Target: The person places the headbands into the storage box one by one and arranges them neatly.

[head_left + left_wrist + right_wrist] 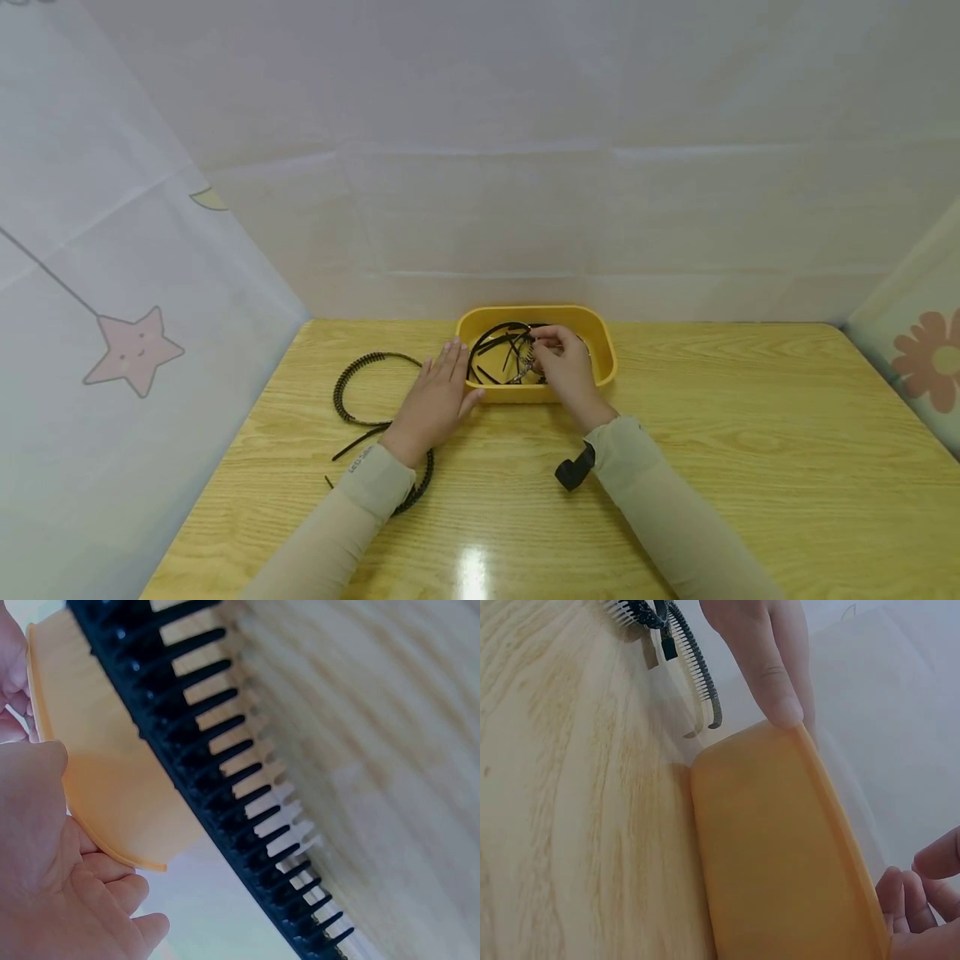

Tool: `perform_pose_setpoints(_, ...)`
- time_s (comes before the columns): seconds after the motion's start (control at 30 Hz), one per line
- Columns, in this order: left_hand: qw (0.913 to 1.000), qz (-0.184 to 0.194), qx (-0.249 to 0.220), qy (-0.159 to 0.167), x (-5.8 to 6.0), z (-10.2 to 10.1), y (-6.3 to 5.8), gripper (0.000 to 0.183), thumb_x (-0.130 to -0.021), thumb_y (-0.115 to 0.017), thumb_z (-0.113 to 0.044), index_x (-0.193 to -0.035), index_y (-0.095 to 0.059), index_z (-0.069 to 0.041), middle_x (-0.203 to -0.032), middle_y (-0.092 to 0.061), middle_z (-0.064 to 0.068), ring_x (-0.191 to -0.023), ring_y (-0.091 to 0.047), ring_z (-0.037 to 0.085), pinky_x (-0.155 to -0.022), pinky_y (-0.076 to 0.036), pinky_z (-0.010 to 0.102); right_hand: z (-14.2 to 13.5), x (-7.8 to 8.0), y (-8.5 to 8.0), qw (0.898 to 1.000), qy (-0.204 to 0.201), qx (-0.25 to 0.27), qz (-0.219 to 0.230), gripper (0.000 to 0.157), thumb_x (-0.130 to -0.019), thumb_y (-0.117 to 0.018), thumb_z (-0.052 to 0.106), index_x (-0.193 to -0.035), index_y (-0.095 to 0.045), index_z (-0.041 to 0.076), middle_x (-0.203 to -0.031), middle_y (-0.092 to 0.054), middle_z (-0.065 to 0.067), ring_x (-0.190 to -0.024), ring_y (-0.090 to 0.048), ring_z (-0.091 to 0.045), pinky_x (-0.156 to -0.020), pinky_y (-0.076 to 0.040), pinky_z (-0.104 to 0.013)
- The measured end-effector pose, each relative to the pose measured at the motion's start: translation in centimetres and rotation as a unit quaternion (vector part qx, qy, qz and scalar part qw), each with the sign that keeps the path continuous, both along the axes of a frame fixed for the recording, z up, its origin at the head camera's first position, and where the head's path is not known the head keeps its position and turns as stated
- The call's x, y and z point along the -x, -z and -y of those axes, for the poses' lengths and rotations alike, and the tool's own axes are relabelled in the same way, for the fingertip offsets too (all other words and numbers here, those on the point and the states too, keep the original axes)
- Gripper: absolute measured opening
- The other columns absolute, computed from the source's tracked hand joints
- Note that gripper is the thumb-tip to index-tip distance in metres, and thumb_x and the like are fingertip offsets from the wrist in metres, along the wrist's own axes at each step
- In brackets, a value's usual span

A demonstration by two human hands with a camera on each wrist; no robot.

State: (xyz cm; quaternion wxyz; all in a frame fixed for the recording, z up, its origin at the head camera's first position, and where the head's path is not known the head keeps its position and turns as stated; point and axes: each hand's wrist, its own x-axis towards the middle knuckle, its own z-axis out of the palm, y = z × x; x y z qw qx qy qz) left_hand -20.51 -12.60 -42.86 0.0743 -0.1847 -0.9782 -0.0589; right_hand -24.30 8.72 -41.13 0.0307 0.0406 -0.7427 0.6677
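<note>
A yellow bin point(537, 395) stands near the table's back edge with several thin black headbands point(498, 340) tangled inside. My left hand point(437, 398) rests along the bin's left rim, fingers mostly straight and thumb at the front corner. Over the bin's right half, my right hand point(566, 367) reaches in with bent fingers among the headbands. Its fingertips are partly hidden by the rim in the right wrist view, so a firm hold cannot be made out. A toothed black headband point(202, 765) looms close in the left wrist view.
Left of the bin, a toothed headband point(342, 392) lies curved on the wooden table point(712, 467). Another dark headband point(422, 492) lies partly under the left wrist. A black strap piece point(574, 470) hangs at the right cuff. White cloth walls point(480, 225) close off the back and sides.
</note>
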Motion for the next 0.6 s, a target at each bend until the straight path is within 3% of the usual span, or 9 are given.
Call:
perform_pose_setpoints(0.23,1.0,-0.005,0.007,0.003,-0.1,0.0,0.2,0.073,-0.097,-0.031,-0.051,-0.148,-0.014,-0.001,-0.154,-0.011,0.015,-0.142,-0.011,0.027,-0.113,-0.015,0.049,-1.2,-0.7,-0.1,0.998,-0.042,-0.035,-0.03,0.019,-0.093,-0.051,0.01,-0.109,-0.061,0.009,-0.11,-0.057,-0.02,-0.092,-0.055,-0.04,-0.075,-0.05,-0.055)
perform_pose_setpoints(0.37,1.0,-0.004,0.009,0.002,-0.1,0.0,0.1,0.073,-0.097,-0.031,-0.051,-0.148,-0.014,-0.001,-0.155,-0.009,0.014,-0.142,-0.01,0.027,-0.113,-0.015,0.048,-2.6,-1.1,-0.3,0.987,-0.068,-0.128,-0.074,0.022,-0.095,-0.051,0.013,-0.114,-0.06,0.009,-0.111,-0.058,-0.014,-0.097,-0.055,-0.03,-0.079,-0.051,-0.048)
perform_pose_setpoints(0.47,1.0,-0.004,0.006,0.002,-0.1,0.0,0.0,0.072,-0.098,-0.032,-0.05,-0.148,-0.014,-0.001,-0.155,-0.009,0.014,-0.142,-0.01,0.027,-0.113,-0.016,0.049,-4.1,-1.4,-0.6,0.957,-0.075,-0.253,-0.12,0.029,-0.096,-0.049,0.019,-0.123,-0.056,0.009,-0.119,-0.056,-0.008,-0.108,-0.053,-0.023,-0.087,-0.049,-0.044)
perform_pose_setpoints(0.6,1.0,-0.005,0.004,0.002,-0.1,0.0,-0.1,0.072,-0.098,-0.033,-0.05,-0.148,-0.014,-0.002,-0.154,-0.01,0.015,-0.142,-0.011,0.027,-0.113,-0.015,0.048,-6.1,-1.3,-0.6,0.896,-0.063,-0.396,-0.192,0.038,-0.097,-0.047,0.025,-0.131,-0.049,0.008,-0.129,-0.051,-0.01,-0.12,-0.047,-0.027,-0.098,-0.042,-0.046)
